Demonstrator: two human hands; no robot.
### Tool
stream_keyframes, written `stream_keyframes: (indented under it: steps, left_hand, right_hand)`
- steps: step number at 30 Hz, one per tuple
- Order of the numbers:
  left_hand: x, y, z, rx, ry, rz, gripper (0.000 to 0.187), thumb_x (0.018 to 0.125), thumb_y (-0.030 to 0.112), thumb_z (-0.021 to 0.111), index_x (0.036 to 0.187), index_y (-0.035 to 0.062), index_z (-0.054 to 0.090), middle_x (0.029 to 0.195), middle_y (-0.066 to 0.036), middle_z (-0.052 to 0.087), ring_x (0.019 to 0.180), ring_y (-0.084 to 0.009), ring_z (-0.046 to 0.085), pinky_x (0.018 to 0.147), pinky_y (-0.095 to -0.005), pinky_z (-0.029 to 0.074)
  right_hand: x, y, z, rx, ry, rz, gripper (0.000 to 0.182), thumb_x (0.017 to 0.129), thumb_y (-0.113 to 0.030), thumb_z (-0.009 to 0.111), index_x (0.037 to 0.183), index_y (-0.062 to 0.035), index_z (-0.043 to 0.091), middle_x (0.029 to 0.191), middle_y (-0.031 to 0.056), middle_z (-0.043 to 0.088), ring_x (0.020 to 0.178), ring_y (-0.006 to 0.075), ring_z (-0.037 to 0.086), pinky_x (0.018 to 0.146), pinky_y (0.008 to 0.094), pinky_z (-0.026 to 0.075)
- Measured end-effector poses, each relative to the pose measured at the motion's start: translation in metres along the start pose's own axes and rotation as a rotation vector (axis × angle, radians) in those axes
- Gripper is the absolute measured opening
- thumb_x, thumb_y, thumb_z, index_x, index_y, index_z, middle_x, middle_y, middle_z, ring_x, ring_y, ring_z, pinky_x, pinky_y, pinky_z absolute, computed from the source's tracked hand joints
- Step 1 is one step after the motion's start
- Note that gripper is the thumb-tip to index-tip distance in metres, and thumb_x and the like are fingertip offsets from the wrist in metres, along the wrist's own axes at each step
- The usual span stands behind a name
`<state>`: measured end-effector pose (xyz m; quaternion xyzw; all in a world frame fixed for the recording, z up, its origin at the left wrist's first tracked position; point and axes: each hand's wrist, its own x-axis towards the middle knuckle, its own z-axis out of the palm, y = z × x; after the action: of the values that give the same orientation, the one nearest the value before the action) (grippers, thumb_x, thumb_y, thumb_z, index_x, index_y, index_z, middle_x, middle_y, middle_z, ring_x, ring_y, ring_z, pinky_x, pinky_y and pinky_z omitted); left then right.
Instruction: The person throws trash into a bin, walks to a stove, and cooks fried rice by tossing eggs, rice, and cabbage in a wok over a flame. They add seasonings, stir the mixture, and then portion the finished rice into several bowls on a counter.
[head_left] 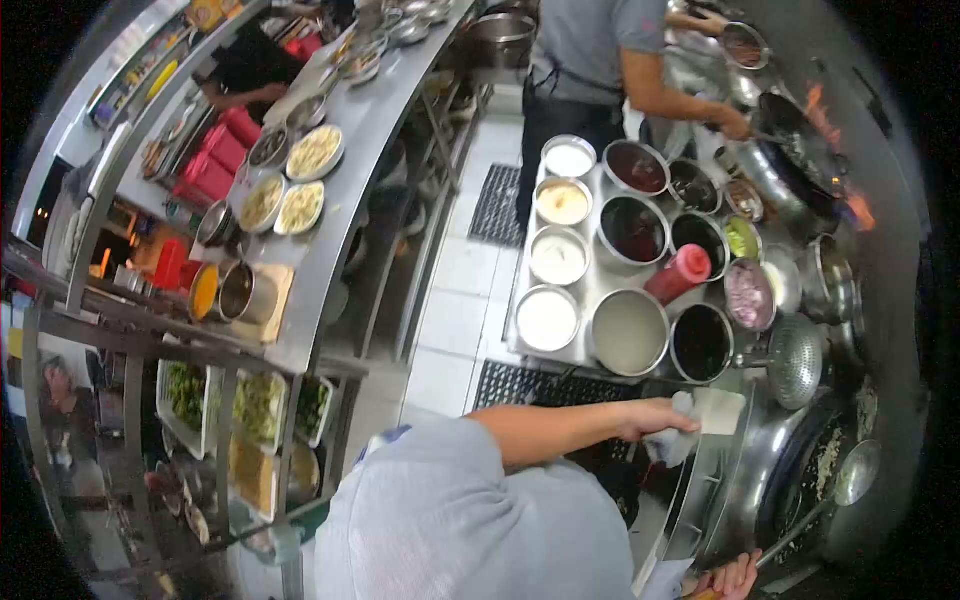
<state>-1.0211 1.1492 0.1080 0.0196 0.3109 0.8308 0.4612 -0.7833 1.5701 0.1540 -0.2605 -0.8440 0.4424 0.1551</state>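
Note:
My left hand (655,418) reaches across toward the stove edge, its fingers closed on a crumpled whitish cloth (672,446). A pale flat sheet or panel (718,411) lies just beyond the fingertips. At the bottom edge my right hand (728,578) is wrapped round the handle of a ladle (855,472). The ladle's round metal bowl is over the right side of a dark wok (785,480). Bits of pale, rice-like food (829,460) cling to the wok's inner wall. Part of the right hand is cut off by the frame.
A perforated strainer (796,362) sits above the wok. Metal pots of sauces (630,332) and a red-topped squeeze bottle (680,275) crowd the counter. A co-worker (590,80) cooks at another wok (785,150) with flames beside it. A steel counter (345,200) holds bowls of food.

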Motion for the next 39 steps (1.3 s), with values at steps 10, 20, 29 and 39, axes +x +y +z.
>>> stream_keyframes:
  steps: [10, 20, 29, 39]
  left_hand:
    - [0.034, -0.016, -0.01, 0.065, 0.076, 0.108, 0.042, 0.09, 0.028, 0.072, 0.119, 0.0004, 0.061, 0.105, -0.007, 0.068, 0.09, -0.0177, 0.066, 0.074, -0.0372, 0.056]
    - [0.035, -0.009, -0.002, 0.188, 0.057, -0.059, 0.039, 0.09, 0.027, 0.07, 0.121, 0.0049, 0.063, 0.108, -0.006, 0.068, 0.093, -0.0169, 0.066, 0.08, -0.0323, 0.054]
    - [0.063, -0.01, 0.044, 0.211, 0.166, -0.255, 0.044, 0.091, 0.025, 0.07, 0.123, -0.0029, 0.058, 0.112, -0.013, 0.067, 0.099, -0.0266, 0.068, 0.084, -0.0407, 0.055]
    - [0.169, -0.033, 0.049, 0.634, 0.206, 0.011, 0.045, 0.086, 0.025, 0.074, 0.12, -0.0013, 0.06, 0.11, -0.011, 0.067, 0.099, -0.0235, 0.065, 0.085, -0.0361, 0.051]
  right_hand:
    - [0.056, -0.154, 0.043, 0.69, 0.053, 0.274, 0.033, 0.103, -0.02, 0.049, 0.128, 0.0004, 0.046, 0.08, 0.0036, 0.046, 0.06, 0.0138, 0.041, 0.053, 0.0291, 0.036]
    - [0.014, -0.152, 0.041, 1.282, -0.208, 0.391, 0.029, 0.106, -0.012, 0.034, 0.129, -0.0081, 0.052, 0.063, -0.0052, 0.036, 0.038, 0.0029, 0.03, 0.028, 0.0217, 0.029]
    - [-0.059, -0.184, 0.01, 1.096, 0.017, 0.371, 0.012, 0.092, -0.008, 0.056, 0.102, -0.0119, 0.051, 0.06, -0.0063, 0.039, 0.038, 0.005, 0.036, 0.032, 0.026, 0.036]
    - [0.076, -0.228, -0.028, 1.157, 0.224, 0.283, 0.033, 0.098, -0.02, 0.054, 0.129, -0.0081, 0.047, 0.068, -0.0017, 0.048, 0.044, 0.0075, 0.044, 0.038, 0.0258, 0.042]
